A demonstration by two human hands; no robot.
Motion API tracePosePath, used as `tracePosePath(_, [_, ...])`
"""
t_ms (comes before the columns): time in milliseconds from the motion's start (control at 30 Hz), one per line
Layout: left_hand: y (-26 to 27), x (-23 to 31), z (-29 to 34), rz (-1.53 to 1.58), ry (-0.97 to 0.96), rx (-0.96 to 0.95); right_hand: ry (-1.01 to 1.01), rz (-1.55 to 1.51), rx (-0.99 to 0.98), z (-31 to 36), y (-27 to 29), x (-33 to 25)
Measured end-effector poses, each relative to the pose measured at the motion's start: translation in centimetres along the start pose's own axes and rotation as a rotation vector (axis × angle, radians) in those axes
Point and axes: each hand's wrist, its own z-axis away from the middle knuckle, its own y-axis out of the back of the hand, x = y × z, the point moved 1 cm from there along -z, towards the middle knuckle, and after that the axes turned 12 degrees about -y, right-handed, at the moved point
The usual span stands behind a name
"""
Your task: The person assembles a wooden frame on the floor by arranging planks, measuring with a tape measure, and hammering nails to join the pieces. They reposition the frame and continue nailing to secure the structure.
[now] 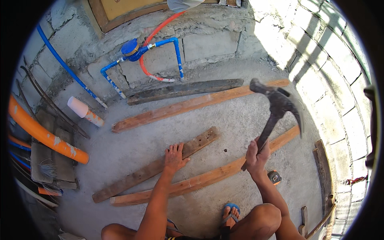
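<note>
Worn on the head, the left of a side-by-side fisheye pair looks steeply down from above the person's knees (266, 217), upright and unmirrored, with the forearms (155, 210) rising from the lower edge. It is near enough that the hands (175, 158) sit around the middle of the view, over the concrete floor (138, 150). The wide view tilts forward to the block wall (210, 46) along the top, bends the right-hand wall (332, 116) inward, and ends in black corners.

Hammer (277, 105) was dark grey, short plank (148, 171) dull brown (dark-spotted), wood strips (188, 105) reddish-brown; meter (130, 48) was blue, hose (160, 29) red-orange, big pipe (42, 131) orange with pale patches.
</note>
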Motion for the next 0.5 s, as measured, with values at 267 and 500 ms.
tracePosePath(267, [1.4, -0.1, -1.5, 0.001, -0.030, 0.096, -0.144, 0.445, -0.226, 0.6, -0.5, 2.0])
tracePosePath(500, [0.3, -0.7, -1.1, 0.036, 0.002, 0.001, 0.240, -0.560, 0.031, -3.1, 2.8, -6.1])
